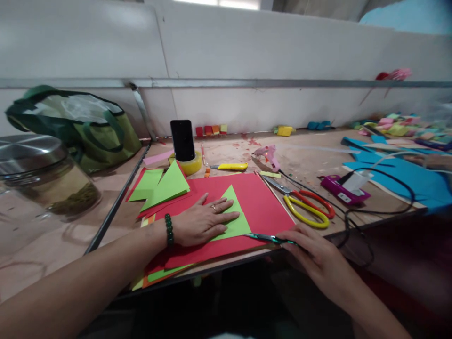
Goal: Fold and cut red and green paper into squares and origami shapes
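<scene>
My left hand [208, 220] lies flat with its fingers spread, pressing a green paper triangle [237, 225] onto a red sheet [266, 200]. Between the fingers of my right hand [310, 245] is a slim dark-and-teal tool [266, 238], whose tip touches the triangle's lower right corner; its exact kind is unclear. More green triangles [169, 186] with red paper under them rest on the sheet's upper left part. Sheets of other colours show beneath the red one at the front left.
Large scissors [307, 209], a purple power adapter [346, 189] with cables and a pink glue gun [267, 156] lie to the right. Behind are a yellow cutter [231, 166] and a phone [182, 140] on a tape roll. A jar [45, 176] and green bag [102, 136] stand left.
</scene>
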Tool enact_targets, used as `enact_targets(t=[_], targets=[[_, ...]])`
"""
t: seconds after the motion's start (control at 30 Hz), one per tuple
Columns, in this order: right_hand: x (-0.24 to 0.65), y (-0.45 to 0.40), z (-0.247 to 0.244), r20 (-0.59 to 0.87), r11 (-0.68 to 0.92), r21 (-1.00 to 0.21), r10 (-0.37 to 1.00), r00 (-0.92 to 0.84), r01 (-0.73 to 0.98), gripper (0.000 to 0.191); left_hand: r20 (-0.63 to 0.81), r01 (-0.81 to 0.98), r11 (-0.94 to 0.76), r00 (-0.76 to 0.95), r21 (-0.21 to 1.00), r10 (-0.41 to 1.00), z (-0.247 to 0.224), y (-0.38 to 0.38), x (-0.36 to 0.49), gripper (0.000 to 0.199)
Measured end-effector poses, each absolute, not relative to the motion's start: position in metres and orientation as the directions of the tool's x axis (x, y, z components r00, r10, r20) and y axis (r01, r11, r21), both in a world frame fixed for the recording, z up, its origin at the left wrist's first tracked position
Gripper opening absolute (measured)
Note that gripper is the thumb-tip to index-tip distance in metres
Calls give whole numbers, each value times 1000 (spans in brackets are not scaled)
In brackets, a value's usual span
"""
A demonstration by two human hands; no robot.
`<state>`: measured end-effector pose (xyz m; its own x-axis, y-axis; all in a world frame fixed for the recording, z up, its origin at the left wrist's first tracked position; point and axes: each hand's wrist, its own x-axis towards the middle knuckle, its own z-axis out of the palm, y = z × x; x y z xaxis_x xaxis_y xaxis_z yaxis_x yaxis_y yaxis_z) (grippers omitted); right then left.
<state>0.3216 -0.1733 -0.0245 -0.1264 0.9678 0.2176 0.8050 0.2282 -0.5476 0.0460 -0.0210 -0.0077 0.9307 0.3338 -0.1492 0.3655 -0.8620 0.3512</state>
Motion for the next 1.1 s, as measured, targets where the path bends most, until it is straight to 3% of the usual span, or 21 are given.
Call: enact_targets(t=[0.17,1.1], targets=[[318,-173,-26,172,230,-559,972,-160,797,22,-174,378,-866,925,328,338,-8,-21,47,50],[295,-167,-30,223,293,-529,954,-202,796,23,-110,381,-866,924,324,365,-10,-20,47,51]])
